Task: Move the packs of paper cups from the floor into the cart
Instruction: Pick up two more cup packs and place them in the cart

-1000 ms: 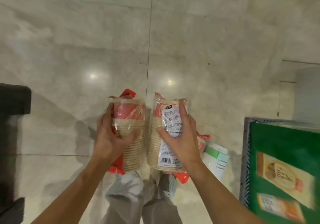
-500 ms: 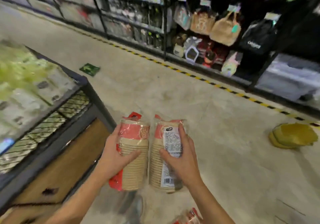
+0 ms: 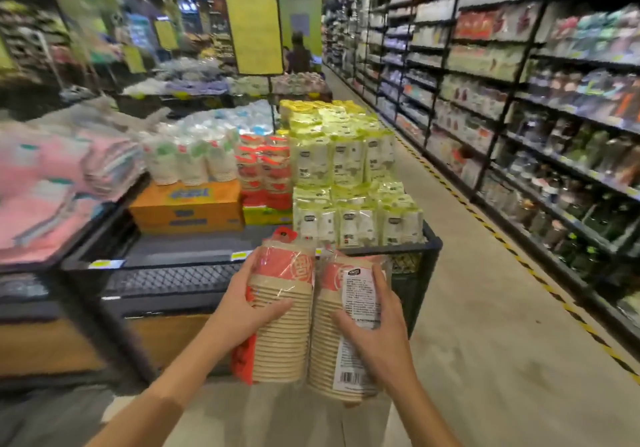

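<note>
I hold two packs of paper cups side by side in front of me, each a clear wrapped stack of beige cups with a red top. My left hand (image 3: 242, 308) grips the left pack (image 3: 282, 322) around its middle. My right hand (image 3: 377, 335) grips the right pack (image 3: 337, 329), whose white label with a barcode faces me. Both packs are upright in the air, just in front of the black mesh cart (image 3: 166, 278). The cart's near left part shows a bare dark floor.
The cart holds yellow-green wrapped packs (image 3: 349, 169), red cup packs (image 3: 265, 173), white cup packs (image 3: 187, 159) and an orange box (image 3: 187, 209). Pink goods (image 3: 52, 183) lie on the left. Stocked shelves (image 3: 540, 107) line the right of the aisle. A person (image 3: 298, 55) stands far off.
My view has swung up from the floor to the cart and the aisle. Both hands have kept their packs and lifted them up in front of the cart.
</note>
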Demonstrator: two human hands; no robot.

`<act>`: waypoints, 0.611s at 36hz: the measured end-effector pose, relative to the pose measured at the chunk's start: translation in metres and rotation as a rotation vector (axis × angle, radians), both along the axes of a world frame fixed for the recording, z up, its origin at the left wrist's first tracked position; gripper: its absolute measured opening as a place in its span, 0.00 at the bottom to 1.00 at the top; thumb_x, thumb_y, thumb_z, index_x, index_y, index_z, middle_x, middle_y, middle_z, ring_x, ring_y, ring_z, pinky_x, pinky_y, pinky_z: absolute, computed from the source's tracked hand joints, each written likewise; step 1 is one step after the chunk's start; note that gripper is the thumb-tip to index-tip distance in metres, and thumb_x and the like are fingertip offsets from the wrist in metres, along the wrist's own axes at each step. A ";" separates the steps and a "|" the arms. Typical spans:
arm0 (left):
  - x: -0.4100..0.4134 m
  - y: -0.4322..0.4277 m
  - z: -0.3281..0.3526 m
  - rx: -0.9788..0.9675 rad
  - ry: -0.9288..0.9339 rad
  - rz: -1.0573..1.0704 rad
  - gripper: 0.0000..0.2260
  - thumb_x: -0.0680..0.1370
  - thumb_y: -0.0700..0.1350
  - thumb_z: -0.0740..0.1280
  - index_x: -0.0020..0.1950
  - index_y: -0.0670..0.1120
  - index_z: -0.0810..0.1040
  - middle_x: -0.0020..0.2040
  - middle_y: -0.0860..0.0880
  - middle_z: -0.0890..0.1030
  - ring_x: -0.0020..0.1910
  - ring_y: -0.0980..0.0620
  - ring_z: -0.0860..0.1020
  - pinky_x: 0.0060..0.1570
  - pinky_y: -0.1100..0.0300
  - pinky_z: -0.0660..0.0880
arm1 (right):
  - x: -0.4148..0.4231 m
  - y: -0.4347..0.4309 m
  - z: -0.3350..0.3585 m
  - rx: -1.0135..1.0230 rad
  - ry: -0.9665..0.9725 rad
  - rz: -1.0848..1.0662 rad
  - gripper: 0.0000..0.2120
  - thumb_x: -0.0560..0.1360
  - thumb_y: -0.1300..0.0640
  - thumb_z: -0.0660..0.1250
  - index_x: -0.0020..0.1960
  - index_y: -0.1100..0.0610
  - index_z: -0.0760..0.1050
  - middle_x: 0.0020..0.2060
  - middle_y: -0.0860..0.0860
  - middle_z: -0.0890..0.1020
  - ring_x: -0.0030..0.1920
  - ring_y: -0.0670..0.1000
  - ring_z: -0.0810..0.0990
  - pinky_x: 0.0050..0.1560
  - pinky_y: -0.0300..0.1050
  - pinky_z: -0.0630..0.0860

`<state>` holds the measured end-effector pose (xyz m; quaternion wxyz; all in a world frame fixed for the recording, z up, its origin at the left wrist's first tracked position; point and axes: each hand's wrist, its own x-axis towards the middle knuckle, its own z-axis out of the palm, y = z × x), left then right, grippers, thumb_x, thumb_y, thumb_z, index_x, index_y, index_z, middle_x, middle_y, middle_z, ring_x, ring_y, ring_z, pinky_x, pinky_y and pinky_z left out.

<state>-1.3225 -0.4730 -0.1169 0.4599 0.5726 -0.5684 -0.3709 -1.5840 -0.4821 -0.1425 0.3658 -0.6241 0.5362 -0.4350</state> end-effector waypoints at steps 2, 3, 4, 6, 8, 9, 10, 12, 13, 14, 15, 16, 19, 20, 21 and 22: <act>0.032 0.021 0.003 -0.037 0.015 0.066 0.50 0.60 0.64 0.82 0.74 0.74 0.57 0.73 0.60 0.69 0.65 0.61 0.76 0.64 0.53 0.75 | 0.033 -0.001 0.005 -0.022 0.004 0.079 0.51 0.71 0.42 0.81 0.82 0.28 0.52 0.73 0.43 0.69 0.73 0.44 0.72 0.78 0.53 0.71; 0.049 0.033 0.004 -0.045 0.020 0.101 0.48 0.61 0.63 0.82 0.73 0.76 0.57 0.73 0.61 0.70 0.65 0.62 0.77 0.64 0.54 0.75 | 0.050 -0.001 0.007 -0.033 0.009 0.122 0.50 0.71 0.42 0.81 0.82 0.28 0.52 0.73 0.43 0.69 0.73 0.44 0.71 0.78 0.52 0.71; 0.063 0.043 0.006 -0.059 0.026 0.128 0.46 0.62 0.62 0.82 0.71 0.78 0.58 0.72 0.61 0.70 0.65 0.62 0.77 0.64 0.55 0.75 | 0.067 0.000 0.009 -0.042 0.012 0.166 0.50 0.71 0.41 0.80 0.81 0.27 0.52 0.73 0.43 0.69 0.73 0.44 0.71 0.77 0.52 0.71; 0.094 0.067 0.006 -0.092 0.030 0.193 0.44 0.63 0.60 0.82 0.70 0.78 0.59 0.72 0.60 0.71 0.65 0.62 0.76 0.64 0.56 0.75 | 0.102 0.005 0.012 -0.065 0.026 0.248 0.48 0.71 0.38 0.79 0.80 0.24 0.52 0.75 0.44 0.69 0.75 0.46 0.70 0.77 0.54 0.71; 0.121 0.090 0.007 -0.101 0.047 0.251 0.44 0.66 0.57 0.82 0.73 0.74 0.59 0.72 0.59 0.71 0.64 0.63 0.77 0.61 0.60 0.76 | 0.136 0.012 0.015 -0.075 0.036 0.320 0.47 0.72 0.37 0.79 0.79 0.22 0.51 0.76 0.42 0.67 0.77 0.45 0.69 0.78 0.54 0.70; 0.135 0.103 0.007 -0.102 0.069 0.273 0.44 0.67 0.54 0.81 0.74 0.72 0.59 0.70 0.60 0.73 0.62 0.63 0.78 0.57 0.63 0.78 | 0.155 0.017 0.017 -0.078 0.039 0.358 0.47 0.73 0.38 0.79 0.79 0.23 0.51 0.77 0.41 0.66 0.77 0.44 0.68 0.78 0.53 0.70; 0.150 0.116 0.006 -0.098 0.089 0.296 0.44 0.67 0.53 0.81 0.74 0.71 0.59 0.69 0.60 0.73 0.61 0.63 0.79 0.55 0.63 0.79 | 0.173 0.023 0.019 -0.082 0.042 0.392 0.47 0.73 0.38 0.78 0.80 0.24 0.51 0.77 0.40 0.65 0.77 0.43 0.67 0.78 0.51 0.69; 0.183 0.140 0.001 -0.077 0.109 0.363 0.47 0.65 0.56 0.83 0.75 0.71 0.58 0.71 0.57 0.73 0.63 0.57 0.79 0.60 0.54 0.79 | 0.210 0.035 0.020 -0.093 0.051 0.450 0.48 0.73 0.37 0.78 0.82 0.27 0.50 0.78 0.38 0.63 0.78 0.43 0.65 0.77 0.50 0.68; 0.199 0.152 -0.002 -0.071 0.124 0.396 0.48 0.64 0.57 0.83 0.75 0.71 0.59 0.72 0.55 0.73 0.65 0.54 0.79 0.63 0.48 0.78 | 0.229 0.041 0.021 -0.100 0.061 0.476 0.48 0.73 0.36 0.77 0.81 0.26 0.49 0.79 0.38 0.62 0.78 0.43 0.64 0.77 0.49 0.67; 0.215 0.166 -0.006 -0.077 0.141 0.421 0.49 0.63 0.58 0.84 0.76 0.70 0.59 0.72 0.54 0.73 0.66 0.52 0.78 0.64 0.45 0.76 | 0.248 0.049 0.021 -0.106 0.068 0.503 0.47 0.73 0.35 0.77 0.80 0.24 0.49 0.79 0.36 0.62 0.78 0.42 0.64 0.76 0.48 0.67; 0.231 0.179 -0.010 -0.079 0.150 0.449 0.49 0.62 0.58 0.84 0.76 0.69 0.60 0.72 0.54 0.73 0.67 0.53 0.77 0.66 0.45 0.75 | 0.266 0.056 0.021 -0.109 0.073 0.529 0.46 0.73 0.35 0.77 0.79 0.23 0.49 0.79 0.36 0.61 0.78 0.41 0.63 0.76 0.48 0.66; 0.246 0.192 -0.010 -0.083 0.153 0.479 0.50 0.61 0.59 0.84 0.76 0.67 0.61 0.72 0.55 0.73 0.67 0.55 0.77 0.67 0.47 0.74 | 0.284 0.064 0.021 -0.112 0.074 0.552 0.46 0.73 0.35 0.77 0.78 0.22 0.49 0.79 0.36 0.61 0.78 0.41 0.63 0.77 0.49 0.67; 0.288 0.229 -0.015 -0.089 0.159 0.541 0.51 0.61 0.60 0.84 0.78 0.64 0.60 0.71 0.58 0.74 0.66 0.59 0.77 0.64 0.56 0.75 | 0.338 0.089 0.020 -0.106 0.083 0.615 0.46 0.73 0.35 0.77 0.78 0.23 0.49 0.78 0.35 0.63 0.77 0.40 0.64 0.77 0.49 0.68; 0.303 0.242 -0.018 -0.085 0.165 0.557 0.50 0.62 0.59 0.83 0.78 0.65 0.59 0.71 0.58 0.74 0.65 0.59 0.78 0.61 0.57 0.76 | 0.356 0.098 0.020 -0.108 0.096 0.635 0.46 0.73 0.34 0.77 0.78 0.22 0.48 0.77 0.36 0.63 0.75 0.40 0.65 0.76 0.48 0.68; 0.318 0.255 -0.021 -0.080 0.179 0.580 0.50 0.62 0.58 0.84 0.77 0.66 0.59 0.70 0.58 0.74 0.64 0.59 0.78 0.60 0.57 0.77 | 0.375 0.106 0.019 -0.115 0.110 0.654 0.47 0.73 0.34 0.77 0.77 0.21 0.47 0.75 0.36 0.65 0.74 0.39 0.65 0.74 0.46 0.68; 0.334 0.267 -0.024 -0.071 0.201 0.609 0.50 0.62 0.57 0.84 0.77 0.68 0.59 0.71 0.57 0.73 0.64 0.57 0.79 0.61 0.54 0.78 | 0.394 0.114 0.019 -0.122 0.125 0.670 0.48 0.72 0.34 0.77 0.77 0.22 0.46 0.74 0.37 0.66 0.73 0.39 0.66 0.72 0.45 0.68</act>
